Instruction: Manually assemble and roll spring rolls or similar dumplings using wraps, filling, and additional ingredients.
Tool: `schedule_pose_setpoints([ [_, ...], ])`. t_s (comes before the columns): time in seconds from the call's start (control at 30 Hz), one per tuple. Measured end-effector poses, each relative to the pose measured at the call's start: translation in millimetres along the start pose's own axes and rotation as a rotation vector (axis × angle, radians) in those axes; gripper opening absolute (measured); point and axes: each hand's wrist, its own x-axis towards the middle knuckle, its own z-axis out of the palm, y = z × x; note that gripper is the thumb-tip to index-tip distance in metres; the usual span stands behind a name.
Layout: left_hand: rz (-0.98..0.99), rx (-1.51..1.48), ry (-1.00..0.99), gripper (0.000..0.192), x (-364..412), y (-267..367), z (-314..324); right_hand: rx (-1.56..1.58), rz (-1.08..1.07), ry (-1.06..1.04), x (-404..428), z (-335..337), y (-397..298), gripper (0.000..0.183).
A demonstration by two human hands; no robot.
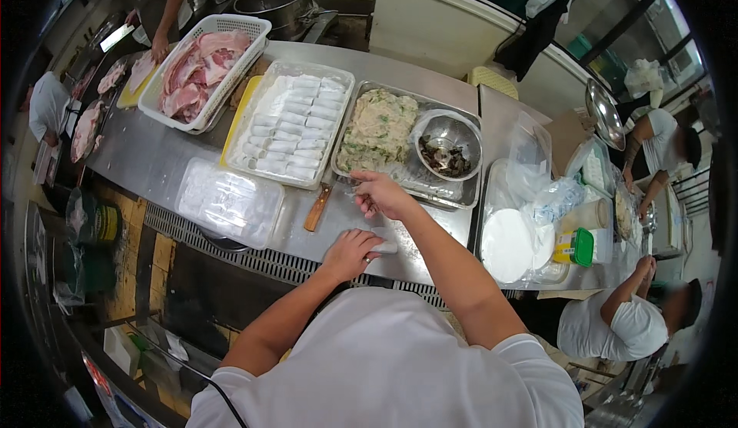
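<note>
My left hand (350, 253), with a ring on one finger, grips one end of a white wrapped roll (386, 247) at the steel table's near edge. Above it, my right hand (383, 196) reaches to the near rim of a metal tray (429, 192). Its index finger is stretched out, the others hang bent, and nothing shows in its grasp. That tray carries a slab of pale minced filling with green bits (377, 128) and a steel bowl (450, 144) holding dark pieces. Left of the tray, rows of white rolls (294, 122) lie in a plastic container (349, 85).
A wooden-handled tool (317, 209) lies left of my hands, beside a translucent lid (228, 200). Raw meat (202, 73) fills a white basket (149, 102). Round white wrappers (507, 246) and a green-lidded tub (573, 247) stand at right. Other people work on both sides.
</note>
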Motion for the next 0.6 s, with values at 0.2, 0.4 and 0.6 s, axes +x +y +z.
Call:
schedule_pose_setpoints([
  [0.2,0.004,-0.016,-0.042,0.037,1.7,0.7,-3.6,0.365,-0.002,-0.248,-33.0,-31.3,30.0,0.065],
  [0.4,0.012,-0.053,-0.075,0.036,2.3,-5.2,-2.4,-1.337,-0.394,0.086,-88.0,-48.0,74.8,0.079],
  [0.6,0.027,-0.033,-0.054,0.036,4.3,-1.8,-2.5,-1.903,-0.502,0.088,-90.8,-47.3,110.9,0.074],
])
